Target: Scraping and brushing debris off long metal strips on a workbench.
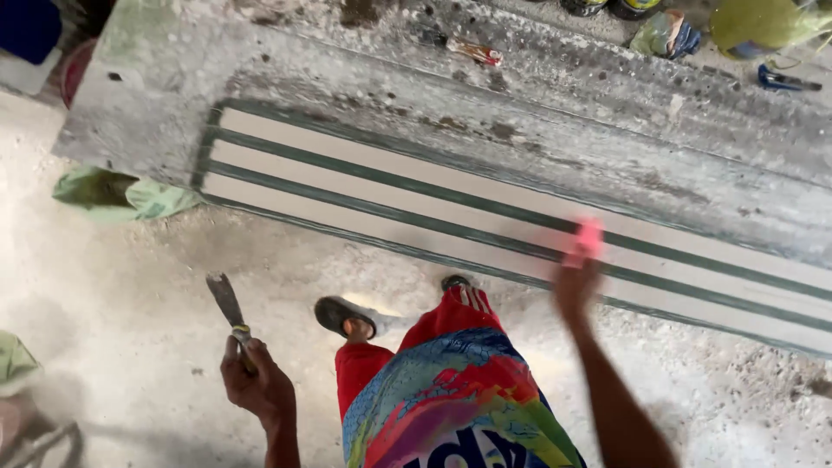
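My right hand [575, 286] is raised over a long pale slab [390, 195] with dark green stripes. It holds a small pink object [587, 240] against the slab's surface; motion blurs it. My left hand [253, 381] hangs low at my side, gripped around the handle of a putty knife [228, 305] whose flat metal blade points up. I stand on a dusty floor in red trousers and dark sandals [342, 314], close to the slab's near edge.
The slab lies on a rough, stained concrete bench [520, 95]. Green cloth bundles [121, 195] sit at the left, bags and a blue tool [784, 82] at the top right, a small red item [475, 52] on the bench.
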